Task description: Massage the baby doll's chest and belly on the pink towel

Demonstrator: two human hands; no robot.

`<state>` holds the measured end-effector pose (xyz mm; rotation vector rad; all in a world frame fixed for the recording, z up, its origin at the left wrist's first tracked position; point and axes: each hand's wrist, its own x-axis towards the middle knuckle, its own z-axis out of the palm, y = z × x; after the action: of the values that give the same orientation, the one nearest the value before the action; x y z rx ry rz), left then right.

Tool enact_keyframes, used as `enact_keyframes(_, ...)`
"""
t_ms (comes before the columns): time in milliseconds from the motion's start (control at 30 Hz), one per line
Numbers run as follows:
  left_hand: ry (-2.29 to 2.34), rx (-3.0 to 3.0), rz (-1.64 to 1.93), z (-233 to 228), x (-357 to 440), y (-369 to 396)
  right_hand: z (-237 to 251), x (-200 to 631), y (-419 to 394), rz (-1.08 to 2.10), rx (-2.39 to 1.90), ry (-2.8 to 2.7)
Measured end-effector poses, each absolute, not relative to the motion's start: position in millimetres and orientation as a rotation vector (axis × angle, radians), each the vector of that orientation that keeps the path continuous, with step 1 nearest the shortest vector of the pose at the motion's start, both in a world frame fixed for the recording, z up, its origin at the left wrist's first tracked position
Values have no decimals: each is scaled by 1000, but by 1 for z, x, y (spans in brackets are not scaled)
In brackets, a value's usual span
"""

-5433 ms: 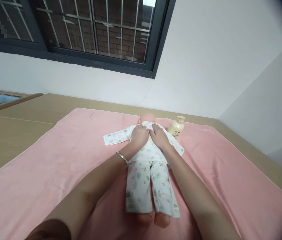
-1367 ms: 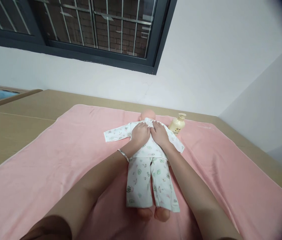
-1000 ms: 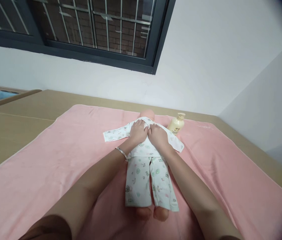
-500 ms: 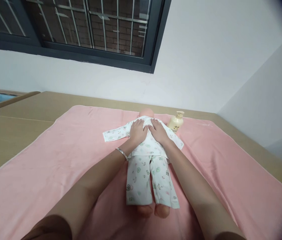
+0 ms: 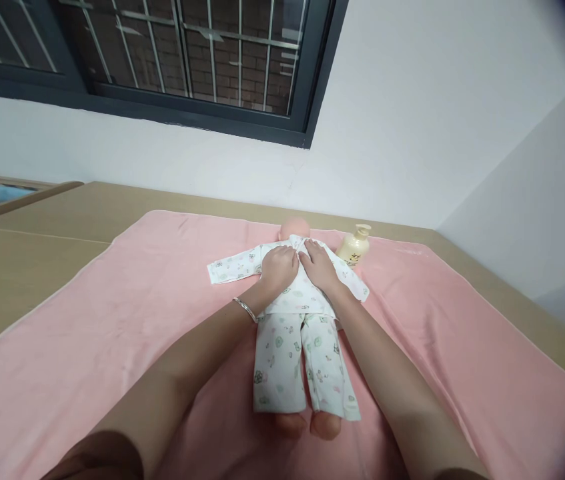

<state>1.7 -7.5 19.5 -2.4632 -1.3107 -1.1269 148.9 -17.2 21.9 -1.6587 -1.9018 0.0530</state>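
Pressing flat, both hands' fingers (image 5: 287,257) spread on doll (image 5: 296,313) (bottle (image 5: 353,245) just beside), mid-towel (image 5: 112,313).

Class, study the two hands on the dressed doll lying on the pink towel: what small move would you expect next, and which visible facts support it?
Probably a short stroke outward toward the shoulders. The left hand and right hand lie flat, side by side, on the doll just below the neck, and neither has a grip on the printed top. This is only a guess.

A doll (image 5: 296,313) lies on a blanket (image 5: 112,320) spread over the bench (image 5: 37,240), head at the far end; our hands (image 5: 279,268) rest side by side on its back, a bottle (image 5: 353,247) just right of its head.
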Motion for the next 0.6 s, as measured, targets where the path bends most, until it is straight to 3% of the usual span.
enact_keyframes(400, -1512, -2503, -1112, 13, 3, 6, 49, 104, -58, -391, -2061, -1884)
enact_keyframes(600, -1528, -2568, -1142, 10, 2, 10, 43, 113, -49, -338, -1989, -1881)
